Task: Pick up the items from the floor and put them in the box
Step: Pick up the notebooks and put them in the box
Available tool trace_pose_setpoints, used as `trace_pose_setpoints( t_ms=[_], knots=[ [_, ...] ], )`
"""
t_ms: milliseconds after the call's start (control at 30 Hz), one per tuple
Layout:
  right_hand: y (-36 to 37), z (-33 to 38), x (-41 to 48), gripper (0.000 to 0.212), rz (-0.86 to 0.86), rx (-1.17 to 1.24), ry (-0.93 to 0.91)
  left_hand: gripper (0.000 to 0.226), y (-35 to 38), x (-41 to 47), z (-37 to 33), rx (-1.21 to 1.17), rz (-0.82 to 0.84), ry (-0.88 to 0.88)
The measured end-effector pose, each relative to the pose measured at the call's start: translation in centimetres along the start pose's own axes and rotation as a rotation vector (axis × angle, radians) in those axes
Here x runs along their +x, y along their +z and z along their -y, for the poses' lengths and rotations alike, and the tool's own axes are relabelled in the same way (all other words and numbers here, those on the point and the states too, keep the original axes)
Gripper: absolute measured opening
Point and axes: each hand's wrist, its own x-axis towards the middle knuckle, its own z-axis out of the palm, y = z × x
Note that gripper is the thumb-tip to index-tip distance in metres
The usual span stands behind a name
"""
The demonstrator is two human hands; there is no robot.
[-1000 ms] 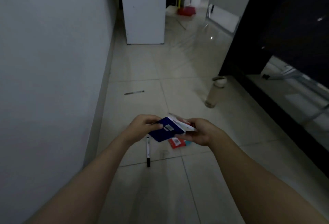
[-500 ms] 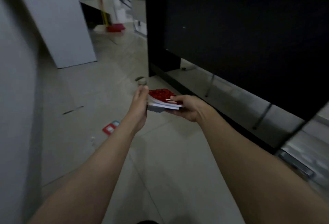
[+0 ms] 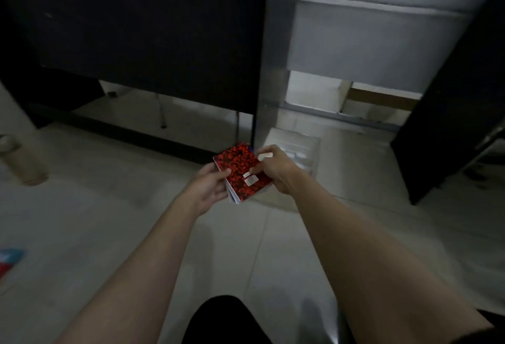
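Big swing of the view: the pen and the wall side seen a second ago are gone, and the clear box (image 3: 306, 149) now sits just above centre, right behind the hands. Both are grasping the stack of small notebooks (image 3: 241, 174), red-speckled cover up, left hand (image 3: 210, 187) at its lower-left edge, right hand (image 3: 276, 168) pinching the right side. Looks like the drop-off is close, though a bottle (image 3: 21, 160) at far left and a red-and-blue item (image 3: 9, 257) at lower left remain on the floor (image 3: 109, 207).
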Motion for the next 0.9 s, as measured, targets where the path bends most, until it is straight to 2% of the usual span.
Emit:
trace_pose_setpoints(
  t_ms=[67, 267, 400, 567, 633, 700, 767, 900],
  knots=[
    [-4.2, -1.0, 1.1, 0.049, 0.012, -0.004, 0.05, 0.018, 4.1, 2.1, 1.4, 0.048, 0.004, -0.006],
    [-14.9, -1.8, 6.6, 0.014, -0.051, -0.107, -0.014, 0.017, 15.0, 8.2, 1.9, 0.33, -0.012, 0.16],
    [-18.5, -2.4, 10.9, 0.02, -0.038, -0.063, -0.03, 0.02, 17.6, 13.4, 2.3, 0.584, -0.034, 0.24],
    [-20.4, -2.7, 16.4, 0.005, -0.018, -0.084, -0.018, 0.027, 18.4, 20.4, 3.0, 0.652, -0.018, 0.269],
    [-20.8, -2.4, 19.5, 0.029, 0.014, -0.089, -0.031, 0.024, 18.5, 24.1, 2.7, 0.654, -0.002, 0.287],
    [-21.0, -2.1, 22.9, 0.04, 0.043, -0.104, -0.038, 0.018, 18.7, 28.2, 2.3, 0.611, 0.006, 0.288],
    [-21.0, -2.0, 26.4, 0.045, 0.052, -0.095, -0.029, 0.013, 19.0, 31.8, 1.9, 0.545, 0.007, 0.284],
    [-21.2, -2.9, 32.0, 0.037, 0.047, -0.099, 0.011, 0.025, 19.0, 36.8, 2.2, 0.539, 0.061, 0.254]
  ],
)
